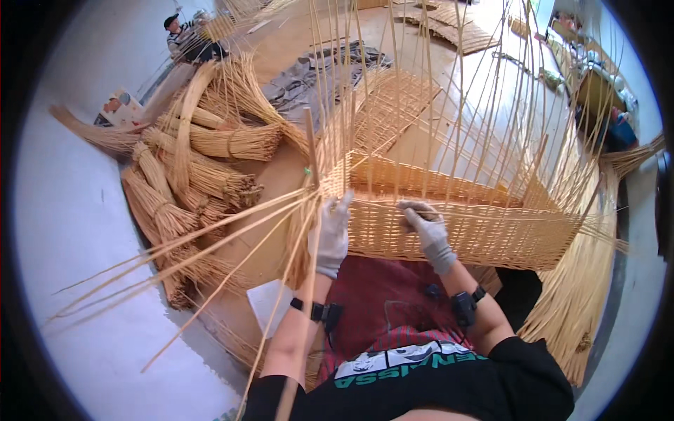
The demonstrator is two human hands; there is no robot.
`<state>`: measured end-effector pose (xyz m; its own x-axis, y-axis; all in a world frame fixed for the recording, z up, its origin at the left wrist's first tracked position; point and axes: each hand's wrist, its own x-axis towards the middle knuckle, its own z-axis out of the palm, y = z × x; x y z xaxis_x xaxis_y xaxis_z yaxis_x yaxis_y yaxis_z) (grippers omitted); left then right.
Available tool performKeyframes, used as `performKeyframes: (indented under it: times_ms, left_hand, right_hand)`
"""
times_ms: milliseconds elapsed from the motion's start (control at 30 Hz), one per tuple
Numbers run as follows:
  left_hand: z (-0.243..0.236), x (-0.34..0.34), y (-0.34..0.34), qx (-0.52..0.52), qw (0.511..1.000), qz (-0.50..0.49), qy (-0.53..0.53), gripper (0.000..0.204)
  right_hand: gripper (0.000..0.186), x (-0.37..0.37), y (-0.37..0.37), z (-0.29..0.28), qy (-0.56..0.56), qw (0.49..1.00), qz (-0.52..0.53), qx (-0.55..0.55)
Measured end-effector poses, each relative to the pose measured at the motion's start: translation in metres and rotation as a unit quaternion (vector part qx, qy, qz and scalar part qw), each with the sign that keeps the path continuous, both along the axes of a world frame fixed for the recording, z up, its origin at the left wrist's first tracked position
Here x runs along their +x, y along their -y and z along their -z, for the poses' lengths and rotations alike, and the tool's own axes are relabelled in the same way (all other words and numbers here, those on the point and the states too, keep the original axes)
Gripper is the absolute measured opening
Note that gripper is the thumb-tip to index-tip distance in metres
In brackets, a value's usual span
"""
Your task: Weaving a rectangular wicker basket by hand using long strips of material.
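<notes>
1. half-woven wicker basket point(456, 235) sits right in front of the person, near wall against the lap, over a dark red cloth point(382, 295). rectangular, sides woven part way up.
2. bare upright stakes point(449, 105) rise from the woven rim and fan outward toward the top of the frame.
3. left hand point(331, 231), grey work glove, sits at the basket's near-left corner. fingers point up and curl against the corner, touching the weave. closed around a strand or just pressing: cannot tell.
4. right hand point(427, 228), same kind of glove, is on the top edge of the near wall, fingers curled shut on a thin willow rod point(414, 208) lying along the rim.
5. the two hands are near each other, apart, with a stretch of woven rim between them.
6. a bunch of long loose rods point(203, 259) runs out from the left corner, sweeping down-left across the floor and past the left forearm.
7. a thicker straight stick point(309, 144) stands at that same corner, above the left hand.
8. both wrists carry a black strap with a small black device point(463, 306).
9. tied bundles of willow point(196, 179) lie piled on the floor to the left, well apart from the basket.
10. flat woven panels point(460, 31) lie on the floor at the far end; a grey cloth point(316, 77) is spread behind the stakes.
11. another person point(188, 38) sits far off at upper left.
</notes>
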<state>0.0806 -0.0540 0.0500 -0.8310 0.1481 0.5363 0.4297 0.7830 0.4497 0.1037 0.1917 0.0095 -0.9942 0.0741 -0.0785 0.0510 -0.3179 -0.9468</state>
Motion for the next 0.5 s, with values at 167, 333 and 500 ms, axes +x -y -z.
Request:
performKeyframes:
  times_ms: [167, 333, 500]
  left_hand:
    - [-0.029, -0.045, -0.015, 0.227, 0.878, 0.032, 0.419, 0.058]
    - [-0.010, -0.062, -0.016, 0.193, 0.929, 0.069, 0.307, 0.026]
    - [-0.003, -0.073, -0.008, 0.233, 0.872, 0.046, 0.428, 0.025]
  right_hand:
    - [0.023, -0.033, 0.040, -0.049, -0.032, 0.981, 0.106, 0.162]
    - [0.051, -0.119, 0.063, -0.111, -0.243, 0.765, 0.126, 0.583]
    - [0.033, -0.012, 0.006, -0.055, -0.058, 0.984, 0.142, 0.086]
